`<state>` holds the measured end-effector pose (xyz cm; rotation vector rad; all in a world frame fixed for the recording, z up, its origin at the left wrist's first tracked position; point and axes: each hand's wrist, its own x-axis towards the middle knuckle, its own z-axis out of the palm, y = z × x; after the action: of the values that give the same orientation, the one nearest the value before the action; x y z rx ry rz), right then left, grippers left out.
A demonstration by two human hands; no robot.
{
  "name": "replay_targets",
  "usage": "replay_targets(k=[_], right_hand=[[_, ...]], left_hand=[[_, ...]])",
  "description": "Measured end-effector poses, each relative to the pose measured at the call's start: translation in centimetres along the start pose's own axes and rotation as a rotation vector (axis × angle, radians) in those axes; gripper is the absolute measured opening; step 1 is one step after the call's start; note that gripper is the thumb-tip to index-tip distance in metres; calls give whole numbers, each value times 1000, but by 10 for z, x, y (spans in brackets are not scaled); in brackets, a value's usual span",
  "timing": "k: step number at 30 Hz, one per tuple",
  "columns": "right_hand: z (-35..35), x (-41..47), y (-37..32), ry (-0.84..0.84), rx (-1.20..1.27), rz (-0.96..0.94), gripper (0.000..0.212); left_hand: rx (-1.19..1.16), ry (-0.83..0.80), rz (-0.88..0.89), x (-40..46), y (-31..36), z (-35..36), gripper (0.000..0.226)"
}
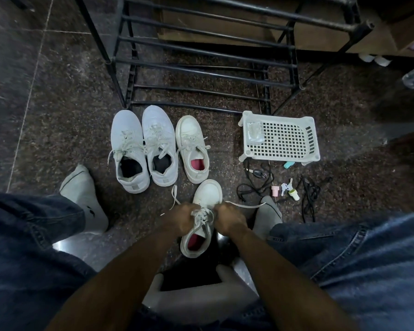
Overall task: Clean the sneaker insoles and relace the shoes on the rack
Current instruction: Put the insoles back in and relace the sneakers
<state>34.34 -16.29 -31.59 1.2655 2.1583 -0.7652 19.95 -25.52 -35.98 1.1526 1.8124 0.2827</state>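
Note:
A white sneaker with a red insole [207,197] lies on the floor between my feet. My left hand [181,217] grips one end of its white lace [202,217], which trails off to the left. My right hand [230,217] grips the other end, stretched out to the right. Its mate [191,144], also with a red insole, stands laced a little farther away. To the left stands a pair of pale sneakers with dark insides [142,149], laces loose.
A black metal shoe rack [201,65] stands behind the shoes with bare bars. A white perforated basket [280,138] sits at right, with black laces [256,185], small bottles [293,193] and bits on the floor below it. My socked feet flank the shoe.

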Motion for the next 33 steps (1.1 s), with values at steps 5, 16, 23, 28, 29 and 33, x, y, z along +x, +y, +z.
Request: replay_targets(k=[5,16,23,28,29,33], right_hand=[[-3,2,-4,-12,-9,-36,30],[-12,6,6,-100,109,-59,21],[-28,7,19,-129,36,-74,12],[-24,4,34,-334,-137,-127,22],[-24,3,32,-350,-120,-126,21],[-31,-2,27,-422,188,-64,19]], left_hand=[[203,110,43,0,12,0,17],[252,19,92,2,17,-5,22],[380,24,-31,3,23,-21,20],[848,-239,-143,-4,12,-30,44],[859,-271,-135,-3,12,-28,45],[120,-251,-251,8,6,-38,27]])
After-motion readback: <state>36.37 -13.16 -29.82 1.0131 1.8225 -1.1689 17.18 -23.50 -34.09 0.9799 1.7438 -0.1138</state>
